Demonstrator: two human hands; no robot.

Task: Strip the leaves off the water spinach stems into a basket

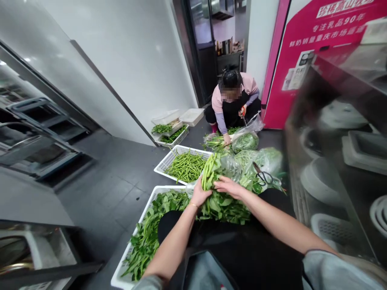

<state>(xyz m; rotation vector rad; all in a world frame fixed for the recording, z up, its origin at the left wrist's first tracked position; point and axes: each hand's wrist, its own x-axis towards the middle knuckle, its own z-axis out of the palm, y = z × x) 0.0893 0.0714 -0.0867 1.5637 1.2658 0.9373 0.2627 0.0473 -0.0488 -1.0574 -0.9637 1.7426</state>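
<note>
My left hand (pixel 200 193) grips a bunch of green stems (pixel 208 172) with leaves hanging below it. My right hand (pixel 229 187) lies against the same bunch, its fingers stretched toward the stems and its thumb hidden. Below my hands, a white plastic basket (pixel 157 194) holds a heap of leafy greens (pixel 151 229). Beyond it, a second white basket (pixel 178 150) holds trimmed green stems (pixel 185 167). Black-handled scissors (pixel 263 176) lie on a clear plastic bag of greens (pixel 266 161) to the right of my hands.
A crouching co-worker (pixel 232 102) in a black apron holds red-handled scissors (pixel 242 110) near more greens. Stacked white trays (pixel 171 129) stand on the dark tile floor (pixel 111 189). Steel shelving (pixel 39 137) runs along the left, and a blurred glass case (pixel 332 161) stands right.
</note>
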